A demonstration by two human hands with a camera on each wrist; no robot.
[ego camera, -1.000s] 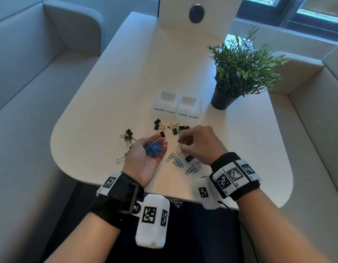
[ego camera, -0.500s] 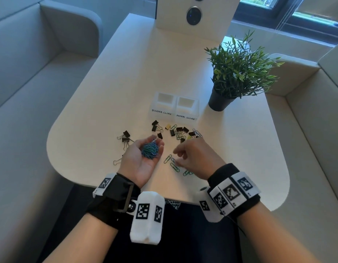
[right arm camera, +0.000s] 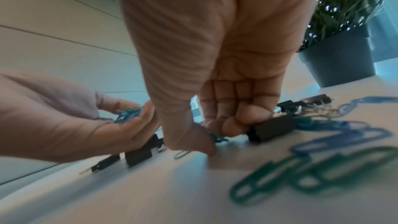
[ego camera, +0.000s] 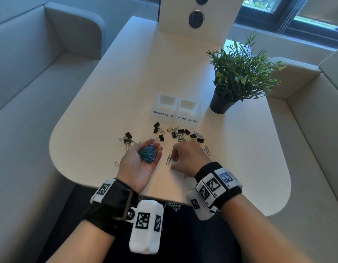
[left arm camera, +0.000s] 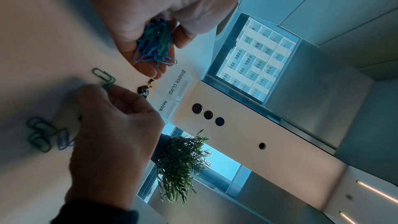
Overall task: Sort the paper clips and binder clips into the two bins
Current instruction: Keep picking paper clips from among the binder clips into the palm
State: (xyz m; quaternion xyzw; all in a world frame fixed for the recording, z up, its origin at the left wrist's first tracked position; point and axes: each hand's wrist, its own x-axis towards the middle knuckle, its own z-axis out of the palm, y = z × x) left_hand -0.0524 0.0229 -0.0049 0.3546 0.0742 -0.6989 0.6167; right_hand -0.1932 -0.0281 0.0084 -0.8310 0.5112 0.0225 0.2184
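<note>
My left hand point(ego camera: 154, 149) lies palm up over the table's front edge, cupped round a pile of blue and green paper clips point(ego camera: 148, 155); the left wrist view shows the pile point(left arm camera: 155, 43) between its curled fingers. Just right of it, my right hand point(ego camera: 174, 158) is knuckles up on the table, thumb and fingertips pinching a green paper clip point(right arm camera: 218, 138). A black binder clip point(right arm camera: 271, 129) lies against its curled fingers. Two white bins stand behind, labelled BINDER CLIPS point(ego camera: 165, 105) and PAPER CLIPS point(ego camera: 189, 111). Loose binder clips point(ego camera: 158, 128) and paper clips point(ego camera: 207, 149) are scattered between bins and hands.
A potted plant point(ego camera: 240, 73) in a dark pot point(ego camera: 221, 105) stands right of the bins. More binder clips point(ego camera: 127, 138) lie left of my left hand. A white panel point(ego camera: 196, 18) rises at the table's far end. Grey sofas flank the table.
My right hand has drawn back from the clip cluster near the bins toward me and now pinches a green clip beside my left hand. The left hand stays cupped with its pile.
</note>
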